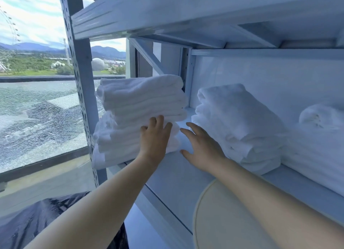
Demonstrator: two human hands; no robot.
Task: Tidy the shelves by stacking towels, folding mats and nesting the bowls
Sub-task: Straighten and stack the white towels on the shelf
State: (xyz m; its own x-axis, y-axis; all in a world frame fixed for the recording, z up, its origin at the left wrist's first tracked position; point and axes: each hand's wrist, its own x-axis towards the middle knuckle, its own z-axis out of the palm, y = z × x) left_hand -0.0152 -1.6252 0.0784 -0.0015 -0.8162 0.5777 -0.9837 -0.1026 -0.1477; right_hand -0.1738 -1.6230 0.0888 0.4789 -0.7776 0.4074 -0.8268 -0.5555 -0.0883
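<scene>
We are squaring the left towel stack point(141, 116) — left hand point(155, 137) flat against its side, right hand point(202, 148) spread, empty, beside it. Next — a gentle, even push.

Two towel stacks point(141, 116) point(240, 122) sit side by side on the shelf point(178, 174).

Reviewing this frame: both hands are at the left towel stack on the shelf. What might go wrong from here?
The left towel stack overhangs the shelf at its left front edge, beside the upright post; a push from the left hand might tip it off. Its upper half sits offset from the lower, so it may slide. The right hand, open between the piles, might knock the middle towel stack.
</scene>
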